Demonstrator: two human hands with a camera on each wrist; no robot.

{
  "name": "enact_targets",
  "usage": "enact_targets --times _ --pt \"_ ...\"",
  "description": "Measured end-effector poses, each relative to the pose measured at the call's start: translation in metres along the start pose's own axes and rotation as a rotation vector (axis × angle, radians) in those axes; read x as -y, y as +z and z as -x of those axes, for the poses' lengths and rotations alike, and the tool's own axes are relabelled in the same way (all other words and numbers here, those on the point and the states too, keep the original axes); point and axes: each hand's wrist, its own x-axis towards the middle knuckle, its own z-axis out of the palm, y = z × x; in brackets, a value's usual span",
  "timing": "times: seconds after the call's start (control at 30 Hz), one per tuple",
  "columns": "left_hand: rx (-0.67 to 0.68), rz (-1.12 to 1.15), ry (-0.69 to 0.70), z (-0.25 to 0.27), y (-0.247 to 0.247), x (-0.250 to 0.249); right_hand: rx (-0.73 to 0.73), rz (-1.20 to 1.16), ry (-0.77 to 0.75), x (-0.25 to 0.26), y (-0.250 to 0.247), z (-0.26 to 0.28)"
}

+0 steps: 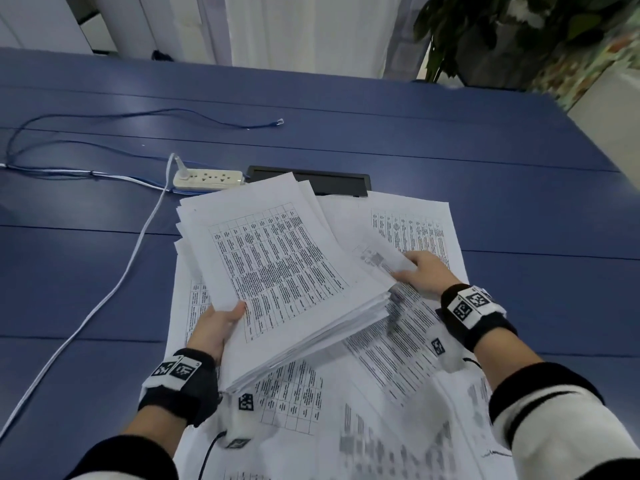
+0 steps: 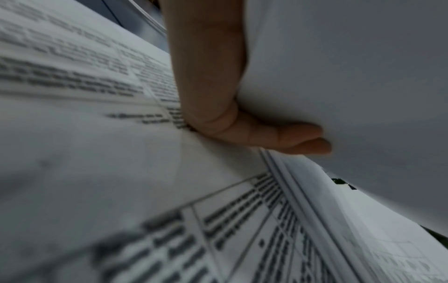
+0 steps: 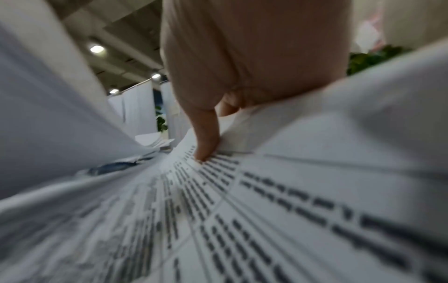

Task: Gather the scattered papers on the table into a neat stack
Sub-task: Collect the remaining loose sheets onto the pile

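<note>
We are holding a thick bundle of papers [image 1: 277,268] between both hands above the blue desk [image 1: 450,133], its long axis running from the left hand [image 1: 211,329] up and away toward the far edge, the near end tipping down to the left. The top sheet is showing a printed table of small black text in ruled cells; the edges below it are fanning unevenly and not squared. Our left grip is grasping the bundle's near left corner, thumb lying on the top sheet and fingers [image 2: 278,134] curling under the bottom sheet. Our right hand [image 1: 424,271] is pinching the bundle's right side, thumb on top; in the right wrist view one finger [image 3: 206,134] is pressing down onto a printed page. Under and to the right of both grips, loose sheets [image 1: 398,358] are lying overlapped on the desk at differing angles. Beyond the left grip a white power strip [image 1: 207,178] is sitting with its white cord [image 1: 114,285] trailing toward us, and a blue cable [image 1: 138,114] is looping farther off.
</note>
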Motion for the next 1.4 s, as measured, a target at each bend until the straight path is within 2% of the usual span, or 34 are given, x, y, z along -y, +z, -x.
enact_targets --times 0.2,0.3,0.37,0.43,0.5,0.6,0.77,0.83,0.97,1.03,1.13,1.27,1.4 --pt "0.024 -0.032 0.046 0.009 -0.018 0.005 -0.202 -0.251 0.074 -0.009 -0.007 0.002" --pt "0.040 -0.098 0.064 0.019 -0.020 0.010 -0.230 -0.309 0.040 -0.070 0.005 -0.046" --pt "0.060 -0.138 0.082 0.026 -0.018 0.011 -0.239 -0.307 0.063 -0.045 0.005 -0.029" --pt "0.064 -0.159 0.096 0.028 -0.016 0.011 -0.231 -0.189 0.092 -0.007 0.002 0.006" --pt "0.063 -0.172 0.112 0.030 -0.016 0.009 -0.271 -0.073 0.128 0.010 0.006 0.022" --pt "0.079 -0.174 0.112 0.028 -0.018 0.009 -0.185 -0.223 0.065 0.012 0.010 0.030" --pt "0.111 -0.136 0.072 0.022 -0.022 0.012 -0.061 -0.531 0.135 -0.006 0.039 0.038" --pt "0.129 -0.144 0.067 0.024 -0.020 0.011 0.001 -0.586 0.193 -0.009 0.057 0.046" --pt "0.169 -0.198 0.066 0.027 -0.019 0.010 0.121 -0.759 0.232 0.006 0.078 0.067" --pt "0.179 -0.238 0.069 0.028 -0.019 0.010 0.088 -0.700 0.305 0.011 0.080 0.072" --pt "0.192 -0.316 0.101 0.029 -0.021 0.009 0.046 -0.643 0.227 0.004 0.088 0.073" --pt "0.236 -0.389 0.137 0.030 -0.024 0.008 -0.088 -0.737 0.227 -0.010 0.091 0.075" --pt "0.288 -0.424 0.174 0.041 -0.018 0.003 -0.082 -0.821 0.219 0.009 0.086 0.088"
